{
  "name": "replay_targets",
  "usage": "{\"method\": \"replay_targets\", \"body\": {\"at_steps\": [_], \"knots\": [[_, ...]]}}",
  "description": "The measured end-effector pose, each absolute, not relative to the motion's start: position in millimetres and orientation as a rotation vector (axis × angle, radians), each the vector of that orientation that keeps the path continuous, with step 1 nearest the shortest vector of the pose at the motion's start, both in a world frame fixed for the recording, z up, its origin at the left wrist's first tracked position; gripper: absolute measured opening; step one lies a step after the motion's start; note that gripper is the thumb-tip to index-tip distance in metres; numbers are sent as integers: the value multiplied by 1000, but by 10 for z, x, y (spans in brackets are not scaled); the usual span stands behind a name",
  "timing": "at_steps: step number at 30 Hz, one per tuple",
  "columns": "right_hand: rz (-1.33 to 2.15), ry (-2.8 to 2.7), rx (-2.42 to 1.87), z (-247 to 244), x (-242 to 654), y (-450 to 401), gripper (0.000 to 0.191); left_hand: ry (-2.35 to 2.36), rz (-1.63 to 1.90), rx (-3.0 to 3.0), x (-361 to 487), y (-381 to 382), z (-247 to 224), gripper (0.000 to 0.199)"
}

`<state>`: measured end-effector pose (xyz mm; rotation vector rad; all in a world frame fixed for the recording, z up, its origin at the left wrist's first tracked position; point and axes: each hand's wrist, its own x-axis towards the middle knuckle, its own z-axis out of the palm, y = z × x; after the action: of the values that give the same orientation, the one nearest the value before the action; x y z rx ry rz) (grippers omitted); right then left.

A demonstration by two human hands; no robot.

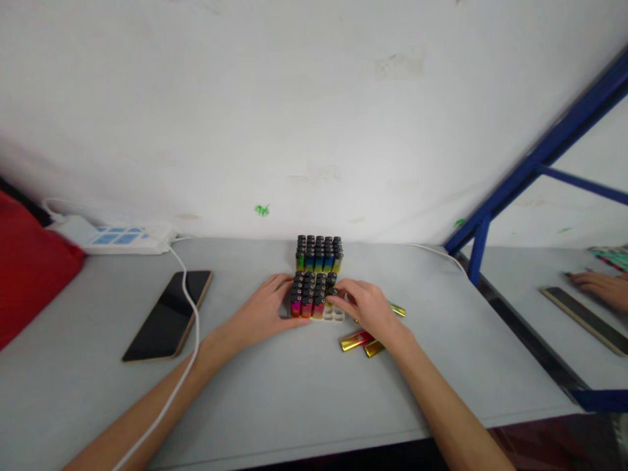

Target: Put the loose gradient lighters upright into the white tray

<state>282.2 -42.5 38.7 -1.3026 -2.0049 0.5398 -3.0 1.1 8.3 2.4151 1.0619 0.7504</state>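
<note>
Lighters with black tops and pink-red bodies [307,306] stand upright in rows in a white tray [334,315], whose front right holes are bare. My left hand [267,304] grips the tray's left side, the thumb along its front edge and the fingers farther back. With thumb and fingers pinched, my right hand [366,302] holds a lighter [333,292] by its black top over the right part of the tray. Beneath my right wrist lie several loose lighters, among them a red and gold one [354,340]; my forearm partly covers them.
Behind the tray, a second block of upright lighters [318,260] stands near the wall. A phone [169,316] lies at left, crossed by a white cable [197,327]. A power strip [127,240] sits at back left. Blue frame bars [478,252] rise at right; another person's hand [601,288] is beyond.
</note>
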Motion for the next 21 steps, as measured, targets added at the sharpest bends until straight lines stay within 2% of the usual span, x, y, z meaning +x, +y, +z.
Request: {"method": "replay_targets", "body": {"at_steps": [3, 6, 9, 13, 21], "knots": [[480, -1987, -1444, 400, 2853, -400, 63, 1072, 744, 2418, -30, 22, 78, 67], [530, -1903, -1430, 484, 3022, -398, 66, 1063, 765, 2405, -29, 29, 73, 67], [486, -1810, -1416, 635, 3279, -468, 57, 1044, 788, 2405, -29, 29, 75, 68], [453, -1883, -1443, 734, 3608, -701, 34, 1044, 770, 2430, -32, 26, 77, 67], [428, -2026, -1532, 436, 3932, -1068, 19, 1069, 749, 2435, -26, 26, 68, 67]]}}
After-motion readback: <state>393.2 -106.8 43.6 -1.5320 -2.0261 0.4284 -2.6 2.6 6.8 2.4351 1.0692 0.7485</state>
